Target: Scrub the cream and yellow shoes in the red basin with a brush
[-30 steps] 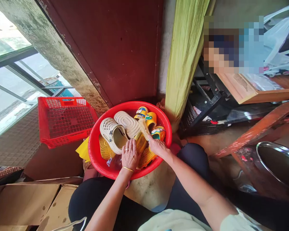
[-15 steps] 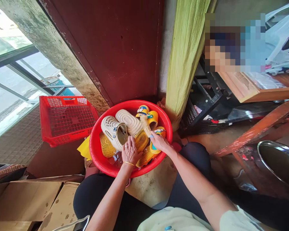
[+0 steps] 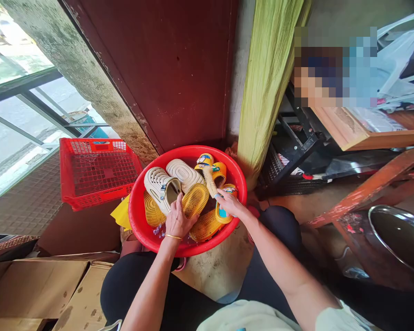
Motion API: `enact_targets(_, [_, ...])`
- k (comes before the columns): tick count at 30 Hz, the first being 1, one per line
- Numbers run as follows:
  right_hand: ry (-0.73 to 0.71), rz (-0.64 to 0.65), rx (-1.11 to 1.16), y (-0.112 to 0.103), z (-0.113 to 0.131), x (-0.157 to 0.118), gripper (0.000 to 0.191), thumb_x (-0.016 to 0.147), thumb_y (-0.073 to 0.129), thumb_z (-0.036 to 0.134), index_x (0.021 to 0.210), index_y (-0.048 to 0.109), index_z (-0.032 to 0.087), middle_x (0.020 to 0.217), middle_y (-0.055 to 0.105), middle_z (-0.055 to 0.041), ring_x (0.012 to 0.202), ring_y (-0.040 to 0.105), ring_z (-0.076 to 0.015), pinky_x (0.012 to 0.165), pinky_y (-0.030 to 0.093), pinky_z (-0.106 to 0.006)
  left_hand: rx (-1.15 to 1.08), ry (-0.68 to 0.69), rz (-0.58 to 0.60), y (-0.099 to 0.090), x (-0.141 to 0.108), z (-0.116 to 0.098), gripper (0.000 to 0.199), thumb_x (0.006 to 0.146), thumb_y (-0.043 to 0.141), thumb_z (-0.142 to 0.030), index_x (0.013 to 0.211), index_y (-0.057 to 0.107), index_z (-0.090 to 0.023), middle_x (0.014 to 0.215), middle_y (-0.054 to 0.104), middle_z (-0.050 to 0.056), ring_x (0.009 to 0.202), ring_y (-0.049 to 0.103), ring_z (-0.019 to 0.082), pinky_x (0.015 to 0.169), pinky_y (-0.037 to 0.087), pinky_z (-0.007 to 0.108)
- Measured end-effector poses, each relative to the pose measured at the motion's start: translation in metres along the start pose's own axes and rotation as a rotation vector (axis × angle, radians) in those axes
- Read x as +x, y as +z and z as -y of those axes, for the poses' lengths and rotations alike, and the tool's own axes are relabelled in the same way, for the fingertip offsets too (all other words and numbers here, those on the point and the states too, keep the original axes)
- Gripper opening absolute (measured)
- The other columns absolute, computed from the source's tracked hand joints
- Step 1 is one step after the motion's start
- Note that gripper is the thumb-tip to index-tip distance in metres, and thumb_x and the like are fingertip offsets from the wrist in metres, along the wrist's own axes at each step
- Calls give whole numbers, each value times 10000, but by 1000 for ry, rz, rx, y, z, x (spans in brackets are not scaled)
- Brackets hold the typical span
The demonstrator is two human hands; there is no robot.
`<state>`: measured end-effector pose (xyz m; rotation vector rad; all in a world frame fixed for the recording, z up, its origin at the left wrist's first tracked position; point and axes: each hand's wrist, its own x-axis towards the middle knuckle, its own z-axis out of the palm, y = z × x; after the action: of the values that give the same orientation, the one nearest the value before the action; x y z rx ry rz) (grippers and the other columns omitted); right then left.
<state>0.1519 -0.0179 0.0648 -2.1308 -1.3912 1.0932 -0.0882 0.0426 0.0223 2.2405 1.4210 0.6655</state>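
My knees (image 3: 124, 280) stand apart on the near side of the basin (image 3: 188, 250), and bare floor (image 3: 214, 271) shows between them. At the basin's near left, my left hand (image 3: 177, 223), a thin bangle (image 3: 173, 236) at its wrist, pinches the near end of the yellow slipper (image 3: 196, 200) between fingers and thumb. The slipper tilts in the basin, ridged sole up. My right hand (image 3: 230, 204) reaches over the basin's right side, fingers closed around the handle of the brush (image 3: 210, 183); its bristles are just beside the slipper.

Another slipper (image 3: 205, 227) lies in the basin's near part, with a sandal (image 3: 223, 216) to its right, partly under my right hand. Left of the basin's middle sits the clog (image 3: 160, 188), upper side up, and beyond it a pale sole (image 3: 183, 174). Two small sandals (image 3: 219, 172) are at the basin's far right. Some water shows at its near left.

Left of the basin, cardboard (image 3: 37, 285) lies nearer me and the crate (image 3: 96, 200) farther off. Well to its right is a pot (image 3: 382, 243). Beyond the basin rise the door (image 3: 179, 69) and, to the right, the curtain (image 3: 265, 92).
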Motion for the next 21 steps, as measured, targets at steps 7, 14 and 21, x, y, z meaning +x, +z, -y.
enact_targets(7, [-82, 134, 122, 11, 0, -9, 528, 1062, 389, 366, 1579, 427, 265, 797, 710, 1, 448, 550, -101, 437, 425, -186, 124, 79, 0, 4, -3, -2, 611, 865, 671, -465, 1390, 561, -171, 1521, 506, 253, 1457, 405, 451, 1208, 220, 645])
enact_targets(14, [-160, 260, 290, 17, 4, -16, 559, 1053, 461, 404, 1594, 418, 275, 633, 594, 71, 363, 476, -68, 394, 387, -163, -196, -177, -13, 3, 9, 10, 732, 766, 751, -587, 1312, 584, -127, 1381, 608, 284, 1307, 578, 441, 1076, 447, 555])
enact_targets(21, [-251, 104, 154, 18, 1, -7, 531, 1024, 518, 358, 1546, 516, 261, 794, 749, 4, 563, 651, -116, 591, 526, -206, -1010, -413, 166, -32, 7, 14, 739, 670, 862, -584, 1221, 674, -128, 1039, 777, 126, 913, 734, 293, 787, 577, 360])
